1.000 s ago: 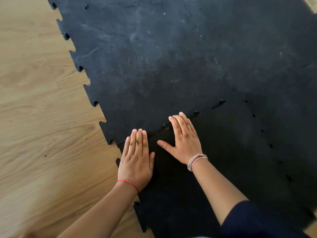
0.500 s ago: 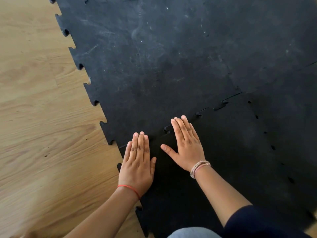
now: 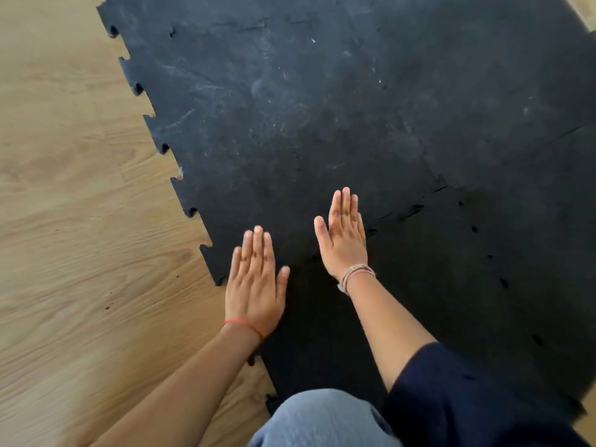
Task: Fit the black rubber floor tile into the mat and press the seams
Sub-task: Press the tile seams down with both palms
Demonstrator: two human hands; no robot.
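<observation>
The black rubber floor tile point(image 3: 435, 301) lies in the near corner of the black mat point(image 3: 322, 124), its toothed edges meeting the mat's. The seam point(image 3: 409, 211) between them runs up to the right and still shows small gaps. My left hand point(image 3: 254, 285) lies flat, fingers together, on the tile's left end at the seam. My right hand point(image 3: 345, 237) is flat too, its fingers reaching across the seam onto the mat. Neither hand holds anything.
Wooden floor point(image 3: 80, 221) stretches to the left of the mat's jigsaw edge point(image 3: 180, 179). My knee in light blue cloth point(image 3: 322, 421) and a dark sleeve point(image 3: 467, 398) are at the bottom. A second seam point(image 3: 490, 256) with small holes runs down the right.
Both hands have slid forward along the tile; the right hand's fingers now reach over the seam onto the mat. The view has shifted, and my knee shows more.
</observation>
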